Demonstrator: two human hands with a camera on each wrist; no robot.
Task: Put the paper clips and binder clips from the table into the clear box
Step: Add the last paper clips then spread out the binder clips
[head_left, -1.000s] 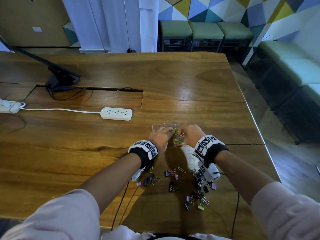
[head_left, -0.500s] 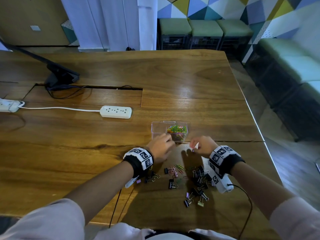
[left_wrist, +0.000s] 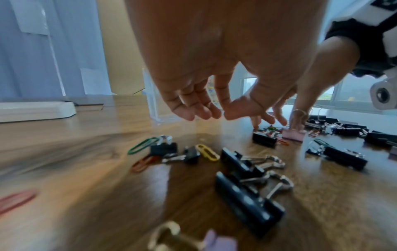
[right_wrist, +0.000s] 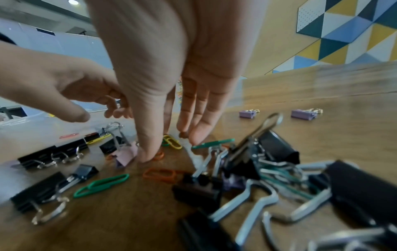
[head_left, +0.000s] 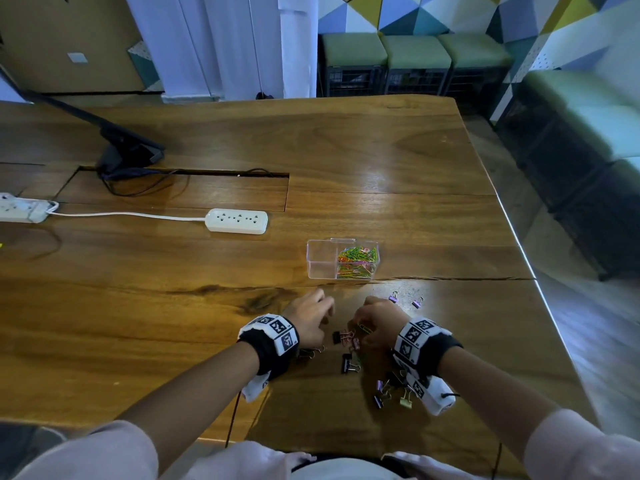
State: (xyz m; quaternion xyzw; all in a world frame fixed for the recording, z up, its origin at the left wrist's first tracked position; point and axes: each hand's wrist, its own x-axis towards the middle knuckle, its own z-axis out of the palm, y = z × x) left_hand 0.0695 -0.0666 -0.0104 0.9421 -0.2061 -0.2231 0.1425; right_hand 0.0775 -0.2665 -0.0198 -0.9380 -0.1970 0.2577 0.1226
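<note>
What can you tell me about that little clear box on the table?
The clear box is a small, see-through, plastic-looking rectangle, open on top, standing upright on the wooden table just beyond both hands. It appears split into two compartments: the left looks empty, while the right holds a heap of coloured paper clips in green, yellow, orange and pink. Neither hand touches it. The loose clips lie nearer the person.

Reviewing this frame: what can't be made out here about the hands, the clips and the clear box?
- Right hand, head view: its back hides the fingertips; whether they pinch a paper clip is unclear. The right wrist view shows them only touching the table.
- Binder clips, head view: the right wristband covers part of the pile, so no count.
- Clear box: the left hand blocks most of it in the left wrist view.
- Nearest clips, wrist views: blurred.
</note>
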